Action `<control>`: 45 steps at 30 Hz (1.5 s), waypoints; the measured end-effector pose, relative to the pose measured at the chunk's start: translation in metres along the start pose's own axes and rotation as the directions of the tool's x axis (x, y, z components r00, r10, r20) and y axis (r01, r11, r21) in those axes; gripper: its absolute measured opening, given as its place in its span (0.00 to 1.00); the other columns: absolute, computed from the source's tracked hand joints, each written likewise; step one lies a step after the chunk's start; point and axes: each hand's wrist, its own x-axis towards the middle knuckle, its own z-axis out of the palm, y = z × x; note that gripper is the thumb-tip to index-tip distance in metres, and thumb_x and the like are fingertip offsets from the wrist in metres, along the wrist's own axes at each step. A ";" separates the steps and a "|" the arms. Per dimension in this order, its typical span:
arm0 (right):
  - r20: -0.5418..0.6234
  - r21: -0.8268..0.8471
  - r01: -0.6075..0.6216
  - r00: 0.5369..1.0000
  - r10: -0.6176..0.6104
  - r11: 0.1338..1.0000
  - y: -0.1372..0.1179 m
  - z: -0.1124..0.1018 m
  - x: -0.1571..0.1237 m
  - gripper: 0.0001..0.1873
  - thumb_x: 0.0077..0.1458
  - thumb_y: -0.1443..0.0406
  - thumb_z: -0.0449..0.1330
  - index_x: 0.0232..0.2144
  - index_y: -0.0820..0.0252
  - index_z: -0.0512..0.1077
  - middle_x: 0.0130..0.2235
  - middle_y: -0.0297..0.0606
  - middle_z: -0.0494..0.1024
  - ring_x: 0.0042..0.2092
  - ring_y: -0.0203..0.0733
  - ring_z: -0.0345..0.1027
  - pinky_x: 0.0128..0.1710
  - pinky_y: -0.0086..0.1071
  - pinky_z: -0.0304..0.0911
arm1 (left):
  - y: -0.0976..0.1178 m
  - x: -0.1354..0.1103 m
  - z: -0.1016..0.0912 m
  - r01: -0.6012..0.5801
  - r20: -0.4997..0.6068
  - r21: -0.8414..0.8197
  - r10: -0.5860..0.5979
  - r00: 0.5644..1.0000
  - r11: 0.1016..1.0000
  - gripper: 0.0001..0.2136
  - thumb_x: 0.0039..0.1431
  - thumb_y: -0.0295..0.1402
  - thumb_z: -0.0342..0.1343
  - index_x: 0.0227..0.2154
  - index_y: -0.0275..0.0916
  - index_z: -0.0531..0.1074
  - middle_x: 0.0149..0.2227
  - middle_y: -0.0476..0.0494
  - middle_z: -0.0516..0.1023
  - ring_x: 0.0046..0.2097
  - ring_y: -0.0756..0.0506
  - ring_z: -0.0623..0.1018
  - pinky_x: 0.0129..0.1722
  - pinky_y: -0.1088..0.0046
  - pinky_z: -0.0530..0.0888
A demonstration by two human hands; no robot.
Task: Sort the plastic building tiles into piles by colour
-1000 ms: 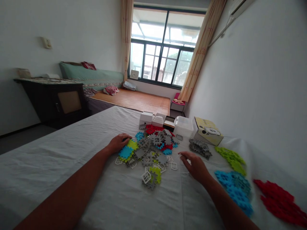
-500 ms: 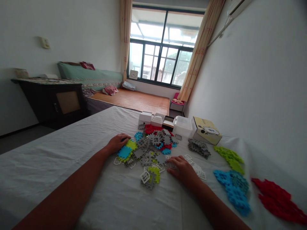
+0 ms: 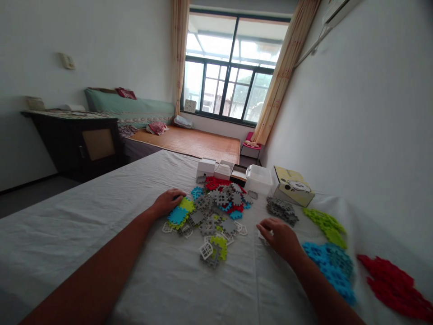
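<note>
A mixed heap of interlocking plastic tiles (image 3: 216, 210), grey, red, blue, yellow-green and white, lies on the white cloth (image 3: 101, 225). My left hand (image 3: 167, 201) rests at the heap's left edge, its fingers curled on a yellow-green tile (image 3: 187, 204) beside a blue one (image 3: 177, 215). My right hand (image 3: 279, 234) is to the right of the heap, fingers bent down over white tiles, with a bit of white showing under the fingertips. Most of those white tiles are hidden by the hand.
Sorted piles lie on the right: grey (image 3: 282, 211), yellow-green (image 3: 326, 222), blue (image 3: 331, 266), red (image 3: 395, 289). Behind the heap stand two white boxes (image 3: 206, 166), a clear container (image 3: 259, 178) and a yellow carton (image 3: 294, 186). Beyond are a dark cabinet (image 3: 84, 142) and a bed platform.
My right hand reached left to the heap's edge half a second ago, then drew back right and now covers the white tiles. My left hand has stayed put.
</note>
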 end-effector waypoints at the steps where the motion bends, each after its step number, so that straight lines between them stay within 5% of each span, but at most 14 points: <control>1: -0.035 0.000 0.021 0.999 -0.021 1.000 0.000 0.002 0.001 0.14 0.55 0.57 0.50 0.32 0.54 0.73 0.34 0.38 0.76 0.38 0.42 0.68 0.38 0.33 0.61 | 0.000 0.000 0.000 0.001 0.001 0.000 -0.001 1.000 1.000 0.17 0.53 0.40 0.44 0.39 0.41 0.74 0.42 0.45 0.75 0.45 0.45 0.72 0.47 0.71 0.66; 4: -0.080 0.029 0.123 0.990 -0.120 0.992 -0.014 0.011 0.002 0.15 0.55 0.59 0.51 0.45 0.53 0.69 0.45 0.40 0.73 0.48 0.45 0.63 0.47 0.39 0.59 | -0.001 0.000 0.000 -0.006 0.002 -0.004 0.006 1.000 1.000 0.17 0.53 0.40 0.44 0.39 0.40 0.74 0.42 0.45 0.75 0.45 0.45 0.72 0.47 0.71 0.67; 9: 0.067 0.095 0.276 0.957 -0.283 0.956 -0.044 0.027 0.003 0.21 0.56 0.61 0.50 0.53 0.53 0.61 0.54 0.39 0.67 0.54 0.44 0.57 0.51 0.41 0.56 | -0.001 0.001 0.001 0.010 0.009 -0.009 -0.010 1.000 1.000 0.17 0.53 0.41 0.44 0.39 0.41 0.74 0.42 0.45 0.75 0.46 0.44 0.72 0.48 0.70 0.66; 17: 0.128 0.221 0.253 0.950 -0.285 0.942 -0.045 0.020 0.001 0.14 0.54 0.64 0.53 0.44 0.55 0.69 0.43 0.39 0.74 0.46 0.41 0.64 0.47 0.35 0.62 | 0.002 0.000 0.000 0.006 -0.005 -0.004 -0.006 1.000 1.000 0.17 0.53 0.40 0.44 0.38 0.41 0.74 0.42 0.45 0.75 0.45 0.45 0.72 0.47 0.70 0.66; 21: 0.101 0.249 0.238 0.958 -0.269 0.939 -0.042 0.018 -0.002 0.17 0.54 0.63 0.52 0.47 0.55 0.67 0.41 0.39 0.74 0.44 0.40 0.67 0.45 0.34 0.63 | 0.001 0.000 0.000 0.007 -0.001 -0.006 -0.007 1.000 1.000 0.17 0.53 0.41 0.44 0.38 0.41 0.74 0.42 0.45 0.75 0.45 0.44 0.72 0.48 0.70 0.66; 28: -0.042 0.266 0.111 0.994 -0.104 0.958 -0.035 0.024 0.001 0.19 0.56 0.64 0.48 0.51 0.53 0.62 0.38 0.36 0.76 0.39 0.39 0.70 0.41 0.33 0.64 | 0.000 0.001 0.000 0.005 0.002 0.001 -0.005 1.000 1.000 0.17 0.53 0.41 0.44 0.38 0.42 0.74 0.41 0.46 0.76 0.45 0.45 0.72 0.47 0.72 0.67; 33: -0.024 0.250 0.007 1.000 -0.001 0.968 -0.011 0.012 0.003 0.13 0.54 0.62 0.49 0.38 0.55 0.70 0.36 0.36 0.76 0.36 0.39 0.69 0.38 0.33 0.64 | 0.001 0.001 -0.001 0.002 0.009 0.003 -0.002 1.000 1.000 0.18 0.53 0.41 0.43 0.39 0.41 0.74 0.42 0.46 0.75 0.45 0.45 0.72 0.47 0.71 0.66; 39: 0.030 0.115 0.013 0.999 -0.016 0.993 0.013 0.000 0.001 0.12 0.52 0.60 0.52 0.35 0.55 0.72 0.36 0.38 0.75 0.40 0.42 0.66 0.42 0.36 0.61 | 0.001 0.000 -0.001 -0.016 0.003 0.019 0.016 1.000 1.000 0.18 0.53 0.41 0.43 0.39 0.40 0.74 0.42 0.45 0.75 0.45 0.45 0.72 0.47 0.72 0.67; 45: 0.125 0.161 0.183 0.971 -0.204 0.970 -0.023 0.010 -0.001 0.15 0.52 0.57 0.55 0.42 0.53 0.71 0.42 0.37 0.74 0.45 0.42 0.63 0.45 0.33 0.58 | 0.000 0.000 0.000 -0.019 0.010 0.026 0.018 1.000 0.999 0.17 0.54 0.40 0.43 0.39 0.40 0.74 0.42 0.45 0.75 0.45 0.45 0.72 0.47 0.72 0.66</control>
